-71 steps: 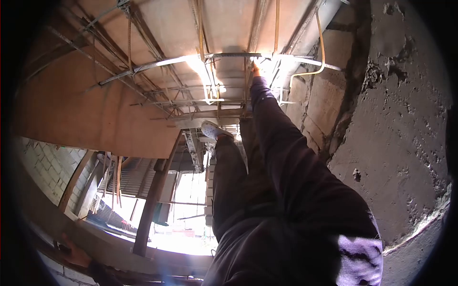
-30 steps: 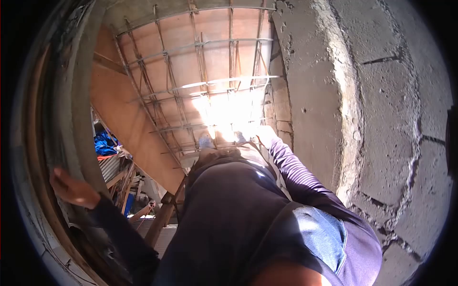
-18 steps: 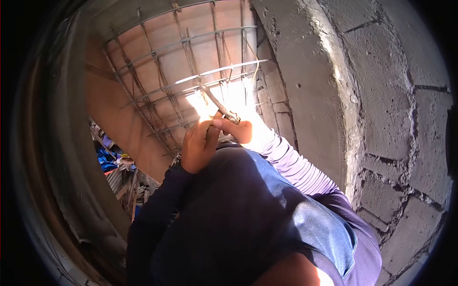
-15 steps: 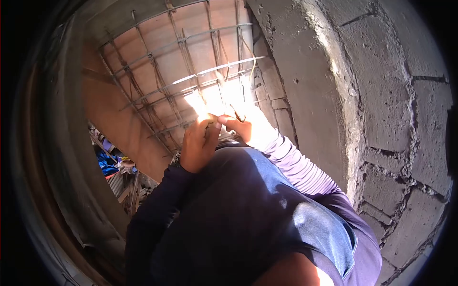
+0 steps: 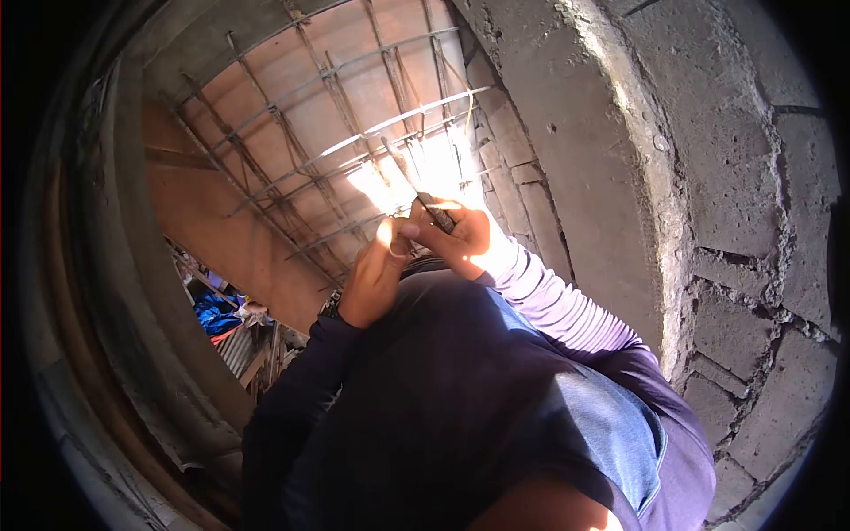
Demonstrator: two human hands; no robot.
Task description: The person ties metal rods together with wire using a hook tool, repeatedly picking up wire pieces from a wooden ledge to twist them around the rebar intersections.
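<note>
A dark, rough-surfaced rod (image 5: 436, 212) slants across the palm of my right hand (image 5: 465, 239), whose fingers are curled round it. I cannot make out whether it is a tool handle or a piece of rebar. My left hand (image 5: 376, 276) is closed just beside it, with the fingertips meeting my right thumb. Anything pinched there is hidden by glare and by the fingers. Beyond both hands stands a grid of steel rebar (image 5: 354, 142), its bars crossing in front of a reddish-brown panel (image 5: 239, 257).
On the right rises a grey block wall (image 5: 744, 301) with rough mortar joints and a plastered column (image 5: 567, 133). To the left runs a grey frame edge (image 5: 146, 292). Below the panel, a gap shows a blue plastic bag (image 5: 215, 314) and loose debris. Bright sunlight washes out the area by my hands.
My right hand has turned, so that the dark rod in it shows more. My left hand has shifted slightly lower. The whole view has tilted a little.
</note>
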